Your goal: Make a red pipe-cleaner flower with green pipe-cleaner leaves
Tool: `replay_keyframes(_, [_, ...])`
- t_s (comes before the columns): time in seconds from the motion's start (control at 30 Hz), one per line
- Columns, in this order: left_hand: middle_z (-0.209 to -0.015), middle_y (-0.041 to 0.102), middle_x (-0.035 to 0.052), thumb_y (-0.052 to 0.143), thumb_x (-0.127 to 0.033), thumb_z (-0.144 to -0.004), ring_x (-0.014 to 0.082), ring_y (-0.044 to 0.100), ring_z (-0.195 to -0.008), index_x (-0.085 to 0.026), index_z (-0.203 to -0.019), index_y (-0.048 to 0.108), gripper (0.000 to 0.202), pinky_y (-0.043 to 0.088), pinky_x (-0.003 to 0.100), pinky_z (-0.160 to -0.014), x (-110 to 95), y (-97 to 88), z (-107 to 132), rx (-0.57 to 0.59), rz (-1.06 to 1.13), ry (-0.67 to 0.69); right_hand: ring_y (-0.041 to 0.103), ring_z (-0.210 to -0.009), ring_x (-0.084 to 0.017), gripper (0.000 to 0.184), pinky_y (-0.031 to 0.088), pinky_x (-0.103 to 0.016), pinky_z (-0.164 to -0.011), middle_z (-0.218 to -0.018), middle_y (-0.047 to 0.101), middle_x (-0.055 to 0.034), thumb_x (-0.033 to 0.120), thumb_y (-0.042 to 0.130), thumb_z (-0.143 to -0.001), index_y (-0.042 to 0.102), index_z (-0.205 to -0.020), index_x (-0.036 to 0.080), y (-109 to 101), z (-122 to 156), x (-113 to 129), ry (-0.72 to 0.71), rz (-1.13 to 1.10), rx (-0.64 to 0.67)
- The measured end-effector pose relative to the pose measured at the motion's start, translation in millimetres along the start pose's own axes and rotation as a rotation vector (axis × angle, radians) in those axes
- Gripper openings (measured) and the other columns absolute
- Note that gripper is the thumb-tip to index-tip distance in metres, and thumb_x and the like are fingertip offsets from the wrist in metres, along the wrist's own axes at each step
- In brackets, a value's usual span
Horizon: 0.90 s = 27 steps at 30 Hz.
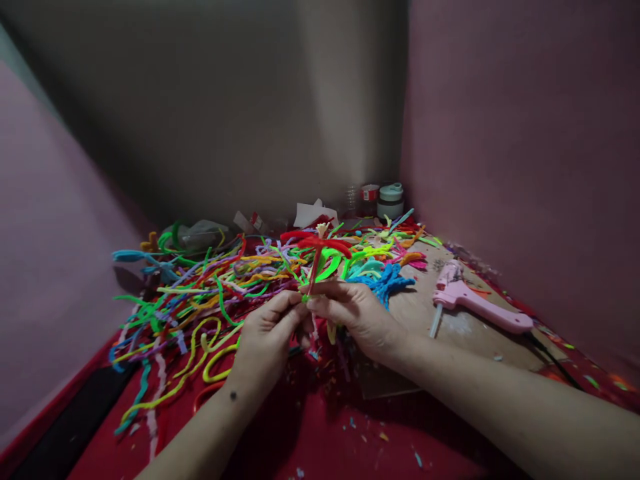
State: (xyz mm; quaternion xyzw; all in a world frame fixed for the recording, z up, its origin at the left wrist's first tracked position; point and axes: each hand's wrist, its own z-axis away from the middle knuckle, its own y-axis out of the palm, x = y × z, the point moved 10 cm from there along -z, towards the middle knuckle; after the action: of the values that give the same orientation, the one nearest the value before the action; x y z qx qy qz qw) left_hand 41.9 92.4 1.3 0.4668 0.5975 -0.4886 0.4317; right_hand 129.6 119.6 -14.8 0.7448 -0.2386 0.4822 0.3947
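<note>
Both hands meet at the centre, pinching the lower stem of a pipe cleaner flower with red petals, a pale centre and a reddish stem. My left hand has thumb and forefinger closed on the stem's base, where a bit of green shows. Just above, my right hand pinches the same stem from the other side. The fingertips touch one another, so their exact grip is partly hidden. Behind the flower, bright green loops of pipe cleaner stand close; whether they belong to it I cannot tell.
Heaped pipe cleaners in many colours cover the left and back of the red cloth. A pink glue gun lies on a board at right, its cord trailing. A lidded jar stands by the back wall. Small scraps litter the front.
</note>
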Motion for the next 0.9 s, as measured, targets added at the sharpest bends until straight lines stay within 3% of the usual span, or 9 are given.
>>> replay_keyframes(0.13, [-0.052, 0.056, -0.0033, 0.060, -0.027, -0.077, 0.0048, 0.047, -0.039, -0.015, -0.069, 0.056, 0.015, 0.035, 0.016, -0.041, 14.7, 10.3, -0.9, 0.114, 0.210, -0.162, 0.049, -0.048, -0.008, 0.026, 0.039, -0.022, -0.050, -0.055, 0.058, 0.0023, 0.037, 0.060, -0.075, 0.069, -0.089, 0.017, 3.0, -1.1, -1.9, 0.012, -0.047, 0.042])
replay_keyframes(0.23, [-0.049, 0.053, -0.0044, 0.060, -0.027, -0.077, 0.0024, 0.040, -0.033, -0.014, -0.072, 0.055, 0.015, 0.031, 0.014, -0.037, 20.5, 17.8, -0.1, 0.192, 0.366, -0.237, 0.056, -0.056, -0.010, 0.023, 0.043, -0.024, -0.057, -0.064, 0.064, 0.0005, 0.032, 0.066, -0.071, 0.069, -0.089, 0.017, -0.3, -2.6, -2.5, 0.025, -0.118, 0.025])
replay_keyframes(0.33, [-0.045, 0.048, -0.0072, 0.060, -0.029, -0.077, 0.0012, 0.030, -0.028, -0.015, -0.078, 0.056, 0.014, 0.030, 0.015, -0.033, 22.9, 27.3, 2.0, 0.294, 0.473, -0.292, 0.058, -0.063, -0.011, 0.022, 0.045, -0.026, -0.063, -0.073, 0.066, -0.0005, 0.029, 0.069, -0.068, 0.069, -0.087, 0.017, -1.9, -3.3, -2.4, 0.047, -0.136, 0.014])
replay_keyframes(0.4, [-0.046, 0.048, -0.0069, 0.060, -0.030, -0.078, 0.0015, 0.030, -0.029, -0.016, -0.076, 0.055, 0.015, 0.030, 0.015, -0.034, 21.9, 28.7, 2.5, 0.315, 0.467, -0.290, 0.056, -0.064, -0.011, 0.016, 0.044, -0.026, -0.066, -0.072, 0.064, 0.0004, 0.027, 0.069, -0.066, 0.069, -0.079, 0.017, -3.2, -3.4, 2.3, 0.019, -0.103, -0.002])
replay_keyframes(0.57, [-0.055, 0.055, -0.0028, 0.054, -0.030, -0.081, 0.0061, 0.048, -0.041, -0.015, -0.066, 0.054, 0.021, 0.037, 0.018, -0.044, 7.0, 16.9, 2.4, 0.191, 0.070, -0.098, 0.053, -0.059, -0.010, 0.010, 0.042, -0.024, -0.061, -0.061, 0.059, 0.0022, 0.025, 0.066, -0.069, 0.064, -0.066, 0.017, -9.2, -3.4, 10.1, -0.061, -0.034, -0.082])
replay_keyframes(0.73, [-0.065, 0.061, -0.0011, 0.056, -0.023, -0.078, 0.0106, 0.054, -0.056, -0.017, -0.079, 0.061, 0.008, 0.042, 0.021, -0.058, -23.7, 5.9, 10.2, -0.031, -0.463, 0.301, 0.056, -0.067, -0.011, 0.007, 0.043, -0.024, -0.065, -0.070, 0.061, 0.0026, 0.022, 0.068, -0.066, 0.063, -0.065, 0.018, -16.8, -2.7, 7.0, -0.085, -0.099, -0.179])
replay_keyframes(0.83, [-0.065, 0.060, -0.0015, 0.053, -0.019, -0.080, 0.0093, 0.053, -0.056, -0.017, -0.081, 0.060, 0.008, 0.040, 0.020, -0.058, -32.6, 8.7, 15.2, -0.059, -0.611, 0.483, 0.056, -0.069, -0.012, 0.005, 0.044, -0.025, -0.069, -0.068, 0.061, 0.0023, 0.022, 0.069, -0.066, 0.065, -0.065, 0.018, -16.5, -1.7, 4.9, -0.080, -0.057, -0.184])
replay_keyframes(0.9, [-0.059, 0.056, -0.0028, 0.049, -0.019, -0.082, 0.0082, 0.049, -0.052, -0.017, -0.077, 0.059, 0.011, 0.039, 0.019, -0.055, -31.0, 8.1, 13.5, -0.054, -0.618, 0.484, 0.057, -0.071, -0.013, 0.006, 0.045, -0.026, -0.073, -0.069, 0.062, 0.0021, 0.022, 0.070, -0.064, 0.066, -0.069, 0.019, -19.8, -1.1, 4.8, -0.097, -0.029, -0.212])
